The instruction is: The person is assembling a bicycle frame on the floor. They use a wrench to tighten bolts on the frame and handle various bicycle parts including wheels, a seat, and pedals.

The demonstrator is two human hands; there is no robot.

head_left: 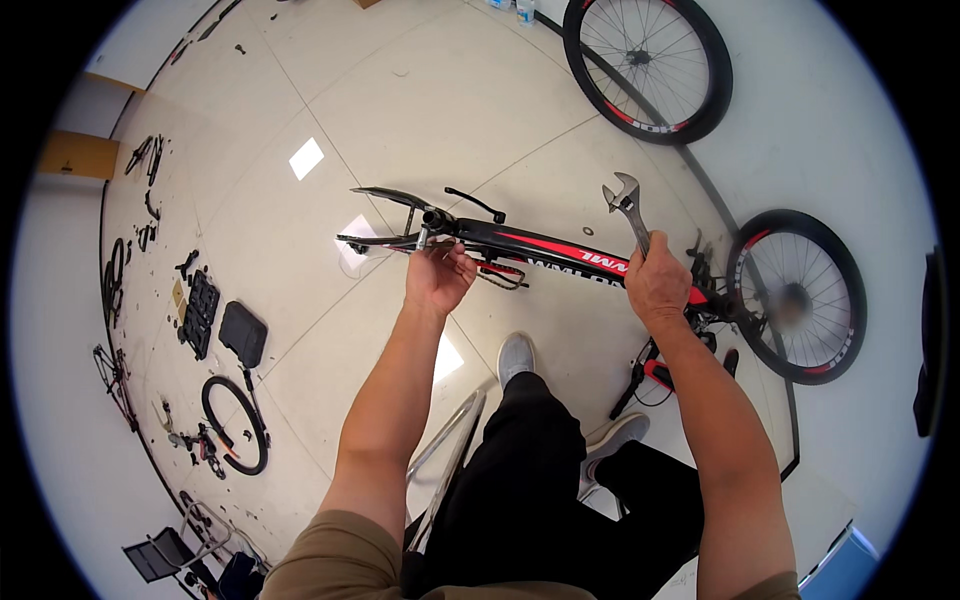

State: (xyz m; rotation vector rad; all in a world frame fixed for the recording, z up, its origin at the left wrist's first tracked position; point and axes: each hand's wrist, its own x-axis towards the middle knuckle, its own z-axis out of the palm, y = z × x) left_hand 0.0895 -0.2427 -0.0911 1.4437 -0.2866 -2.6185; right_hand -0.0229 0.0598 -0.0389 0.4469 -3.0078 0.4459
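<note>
My right hand [660, 280] is wrapped round the handle of a steel adjustable wrench [627, 200], its jaws raised above the bicycle frame. My left hand [440, 278] has its fingers curled at the left end of the frame. A short silver cylindrical metal piece [423, 238] sticks up from its grip; its lower part is hidden. The black and red bicycle frame [540, 243] lies across in front of me. A black crank arm [475, 204] juts out on its far side, and a chain [505, 282] hangs on the near side.
A spoked wheel [855, 290] is at the frame's right end; another wheel [722, 70] leans on the wall. An open tool case [201, 315], a black box [243, 335] and a small wheel [263, 440] lie on the left floor. A metal chair frame [440, 450] stands beside my leg.
</note>
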